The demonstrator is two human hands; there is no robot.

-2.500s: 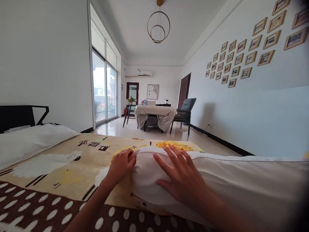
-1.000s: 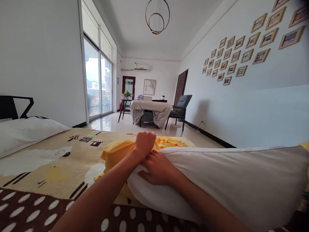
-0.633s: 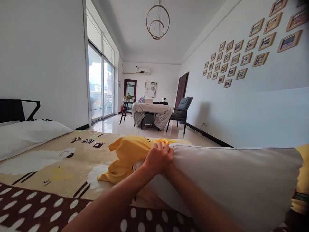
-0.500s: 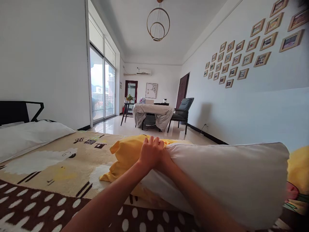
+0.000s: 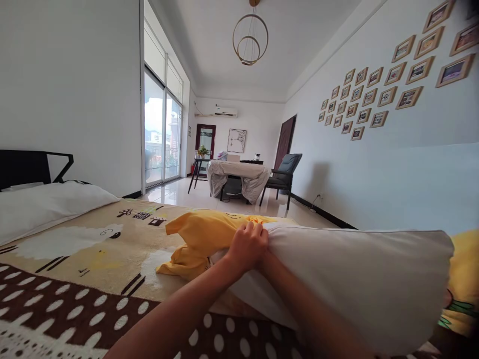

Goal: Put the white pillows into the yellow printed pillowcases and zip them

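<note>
Two hands meet at the end of one white pillow (image 5: 359,279), in the lower middle of the frame.
The left hand (image 5: 247,245) lies over the right hand (image 5: 263,262), its fingers bent; the right one is mostly covered, so I cannot tell what either grasps. One yellow cloth (image 5: 198,234) is just beside them. Below is one bed with a patterned blanket (image 5: 86,244); a second pillow (image 5: 56,204) is at the left edge. Behind are one covered table (image 5: 239,169), one armchair (image 5: 286,172), one ring lamp (image 5: 250,62), and over twenty frames on the upper right wall.
</note>
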